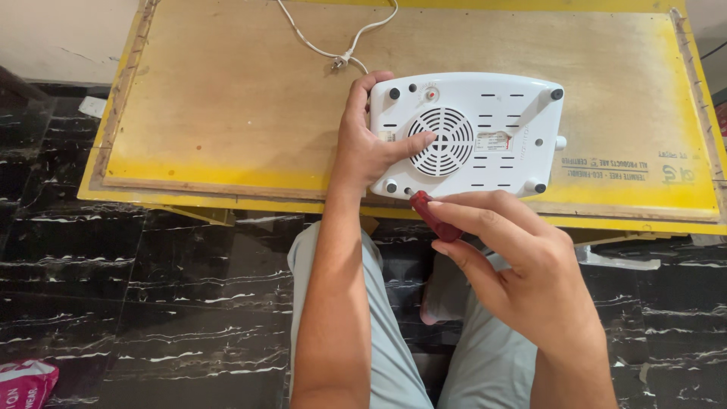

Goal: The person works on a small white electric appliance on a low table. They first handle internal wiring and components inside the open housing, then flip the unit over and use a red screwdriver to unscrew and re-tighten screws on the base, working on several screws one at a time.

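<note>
1. Far to the left of the white appliance (467, 135), a pink packet (23, 382) lies on the black marbled floor (151, 250), well apart from my hands.
2. My left hand (367, 144) is spread on the appliance's left end: fingers curl over its far-left corner, the thumb presses flat onto the round vent grille (441, 142). It grips nothing else; it pins the casing down.
3. The appliance lies underside up at the near edge of the yellow-rimmed wooden table (227, 98), its long axis running left to right across my view. Its white cord (333, 49) trails away beyond it, toward the table's far side.
4. The red-handled screwdriver (434, 216) slants from my right hand up and to the left, its tip at the appliance's near edge, close to the near-left corner. The tip itself is too small for me to tell whether it sits in a screw.
5. My right hand (515, 257) is curled closed around the screwdriver handle, fingers wrapped over it, just nearer me than the appliance's near edge and nearer that corner than my left.
</note>
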`<state>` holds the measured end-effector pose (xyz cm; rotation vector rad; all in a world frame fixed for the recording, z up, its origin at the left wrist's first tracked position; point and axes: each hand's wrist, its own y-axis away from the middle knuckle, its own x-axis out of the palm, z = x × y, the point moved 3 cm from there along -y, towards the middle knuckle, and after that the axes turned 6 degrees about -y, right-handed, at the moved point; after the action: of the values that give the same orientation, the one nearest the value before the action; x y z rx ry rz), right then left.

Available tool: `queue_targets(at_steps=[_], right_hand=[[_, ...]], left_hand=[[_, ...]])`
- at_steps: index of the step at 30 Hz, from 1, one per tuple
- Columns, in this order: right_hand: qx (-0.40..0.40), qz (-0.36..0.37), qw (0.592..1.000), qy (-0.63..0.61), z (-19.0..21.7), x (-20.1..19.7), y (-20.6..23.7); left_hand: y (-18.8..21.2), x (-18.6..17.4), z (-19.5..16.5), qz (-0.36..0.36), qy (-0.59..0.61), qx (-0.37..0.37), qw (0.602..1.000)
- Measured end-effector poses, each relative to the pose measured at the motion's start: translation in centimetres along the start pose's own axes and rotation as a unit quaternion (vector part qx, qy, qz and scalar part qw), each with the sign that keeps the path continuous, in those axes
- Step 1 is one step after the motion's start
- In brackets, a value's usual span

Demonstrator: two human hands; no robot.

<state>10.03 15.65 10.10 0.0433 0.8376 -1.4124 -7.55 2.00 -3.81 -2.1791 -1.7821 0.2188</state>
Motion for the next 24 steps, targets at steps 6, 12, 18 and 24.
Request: queue_targets(at_steps=[6, 12, 18, 24], right_hand=[[0.003, -0.027, 1.000, -0.003, -0.5, 1.0, 0.4], [-0.015, -0.094, 0.995, 0.031, -1.5, 2.1, 0.5], [-0.018, -0.145, 0.989, 0.026, -2.0, 3.1, 0.6], [-0.052, 0.003, 0.999, -0.005, -1.1, 1.4, 0.4]], left_hand=[[0.1, 0.0, 0.1, -0.004, 0.002, -0.008, 1.000], [0.0, 0.0, 0.2, -0.009, -0.017, 0.012, 1.000], [0.0, 0.0, 0.3, -0.008, -0.012, 0.003, 1.000], [0.0, -0.1, 0.0, -0.002, -0.004, 0.005, 1.000]])
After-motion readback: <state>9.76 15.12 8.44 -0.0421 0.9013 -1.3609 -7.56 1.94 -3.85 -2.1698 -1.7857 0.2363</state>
